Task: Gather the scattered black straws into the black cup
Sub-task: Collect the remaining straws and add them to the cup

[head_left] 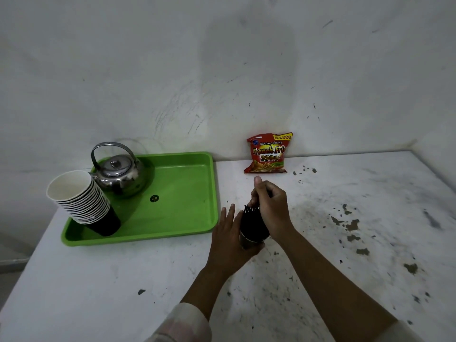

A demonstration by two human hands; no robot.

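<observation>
Black paper makes up the cup [254, 229] at the middle of the table, and a bundle of black straws [252, 209] stands in it, their bent tips fanning out above the rim. The cup stands on the white table [345, 255], just right of the green tray's near right corner and nearer than the snack packet.

The left hand [228, 239] lies against the cup's left side, its fingers straight and side by side along the wall, the thumb reaching under the near edge, so it steadies the cup more than it clasps it. The right hand [271, 206] hovers over the top of the straws from the right, its fingers curled, thumb raised toward the far side. It appears to pinch the straw tops, though the fingertips are hidden behind the knuckles and the hold itself cannot be seen clearly.

Pale sleeves cover both forearms at the near edge of the view.

The green plastic tray [182, 193] lies on the left part of the table. On its far left corner stands a steel kettle [118, 172] with its handle upright. Nearer, a stack of paper cups [81, 196], white inside and black outside, leans on its side over the tray's left rim with the open mouth facing up and left.

A red packet of French fries snacks [269, 153] stands against the white wall at the far edge of the table. The tabletop's paint is chipped in dark patches, mostly on the right.
</observation>
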